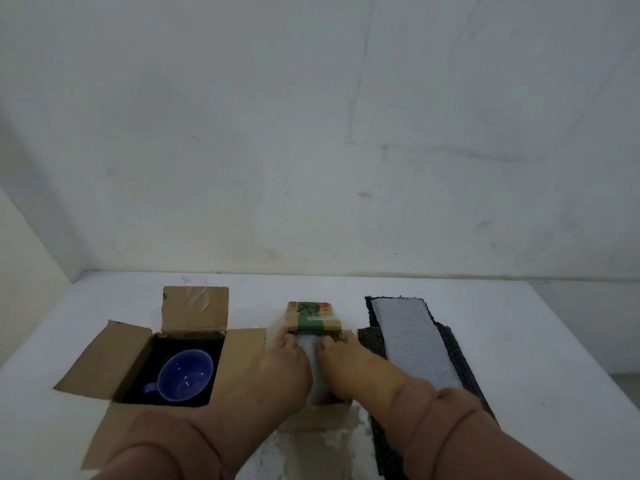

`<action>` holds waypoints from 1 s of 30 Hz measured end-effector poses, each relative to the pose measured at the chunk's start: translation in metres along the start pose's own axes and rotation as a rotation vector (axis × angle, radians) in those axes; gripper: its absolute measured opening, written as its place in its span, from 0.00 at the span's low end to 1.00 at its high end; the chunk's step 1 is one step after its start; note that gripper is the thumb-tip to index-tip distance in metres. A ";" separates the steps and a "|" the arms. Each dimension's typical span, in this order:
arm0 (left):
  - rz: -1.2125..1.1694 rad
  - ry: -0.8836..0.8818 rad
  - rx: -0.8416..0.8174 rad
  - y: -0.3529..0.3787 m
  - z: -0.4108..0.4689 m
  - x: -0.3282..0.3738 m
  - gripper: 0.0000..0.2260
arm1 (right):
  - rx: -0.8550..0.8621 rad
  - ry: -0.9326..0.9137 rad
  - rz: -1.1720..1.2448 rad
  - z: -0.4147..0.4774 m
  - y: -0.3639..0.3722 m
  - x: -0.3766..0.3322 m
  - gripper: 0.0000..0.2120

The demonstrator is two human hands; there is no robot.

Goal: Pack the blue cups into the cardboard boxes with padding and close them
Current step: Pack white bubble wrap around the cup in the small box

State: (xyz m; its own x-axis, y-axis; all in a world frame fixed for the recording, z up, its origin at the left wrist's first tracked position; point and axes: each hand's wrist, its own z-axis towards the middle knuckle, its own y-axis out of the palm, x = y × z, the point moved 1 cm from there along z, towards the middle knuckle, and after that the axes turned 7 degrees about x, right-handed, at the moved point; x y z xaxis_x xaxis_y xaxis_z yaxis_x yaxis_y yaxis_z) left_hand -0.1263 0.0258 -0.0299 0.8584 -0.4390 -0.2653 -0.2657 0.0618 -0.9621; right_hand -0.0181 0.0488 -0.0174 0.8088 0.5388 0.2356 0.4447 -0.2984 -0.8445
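Both left hand (287, 362) and right hand (341, 362) press soft, springy foam padding (310, 348), apparently straight-fingered, gripping nothing; probably best pinched at its edges beside the fingertips.

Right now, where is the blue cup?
In the head view the blue cup is at the left, inside the open cardboard box on dark padding, just left of the left hand.

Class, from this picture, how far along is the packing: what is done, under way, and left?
Done: a blue cup sits on dark padding in the open left box. Under way: left hand and right hand press white foam into the middle box. Left: closing both boxes.
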 end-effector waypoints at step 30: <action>-1.929 -0.829 -0.590 0.012 0.056 0.161 0.09 | 0.239 0.740 0.807 -0.095 0.167 0.085 0.20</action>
State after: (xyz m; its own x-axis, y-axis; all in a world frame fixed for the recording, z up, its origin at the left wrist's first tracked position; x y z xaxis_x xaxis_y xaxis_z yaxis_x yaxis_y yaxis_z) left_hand 0.0329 0.0060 -0.0876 0.0580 0.7831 0.6192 0.9878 -0.1350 0.0781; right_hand 0.1614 -0.0301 -0.0924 0.8917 -0.3690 -0.2622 -0.3344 -0.1464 -0.9310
